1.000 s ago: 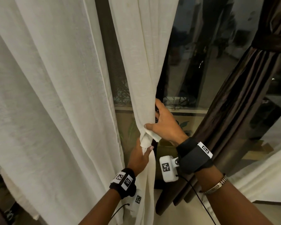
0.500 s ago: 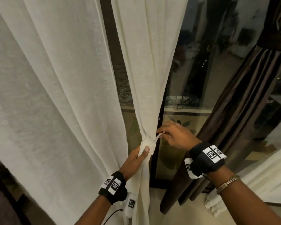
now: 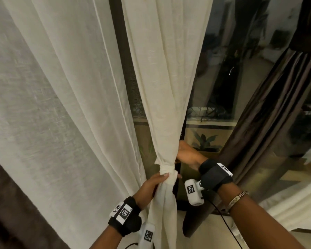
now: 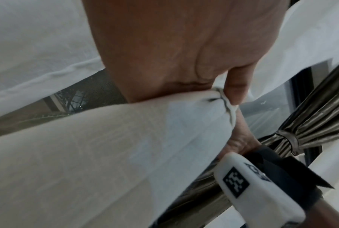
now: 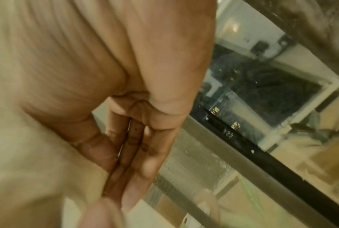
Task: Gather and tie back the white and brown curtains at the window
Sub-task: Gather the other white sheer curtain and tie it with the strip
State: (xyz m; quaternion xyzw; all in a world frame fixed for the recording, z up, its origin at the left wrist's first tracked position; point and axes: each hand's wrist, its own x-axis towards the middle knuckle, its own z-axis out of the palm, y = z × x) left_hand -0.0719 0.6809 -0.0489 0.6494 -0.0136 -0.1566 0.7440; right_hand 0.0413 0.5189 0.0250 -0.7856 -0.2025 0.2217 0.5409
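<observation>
A white curtain (image 3: 162,87) hangs in the middle, bunched into a knot (image 3: 166,170) at waist height. My left hand (image 3: 159,179) grips the bunched cloth just under the knot, thumb against it; the left wrist view shows one fingertip (image 4: 235,88) pressed on the knot (image 4: 219,101). My right hand (image 3: 187,155) reaches behind the curtain beside the knot, its fingertips hidden in the head view. In the right wrist view its fingers (image 5: 133,154) lie straight and together against the cloth. The brown curtain (image 3: 269,123) hangs to the right, cinched by a band (image 3: 305,42).
A second, wide white curtain (image 3: 61,105) covers the left side. Dark window glass (image 3: 223,69) and a black frame (image 3: 122,51) stand behind the curtains. A potted plant (image 3: 205,141) sits beyond the glass. Dark fabric (image 3: 7,203) fills the lower left corner.
My right hand let go of the tie end in front of the knot and moved up behind the curtain. My left hand stays under the knot.
</observation>
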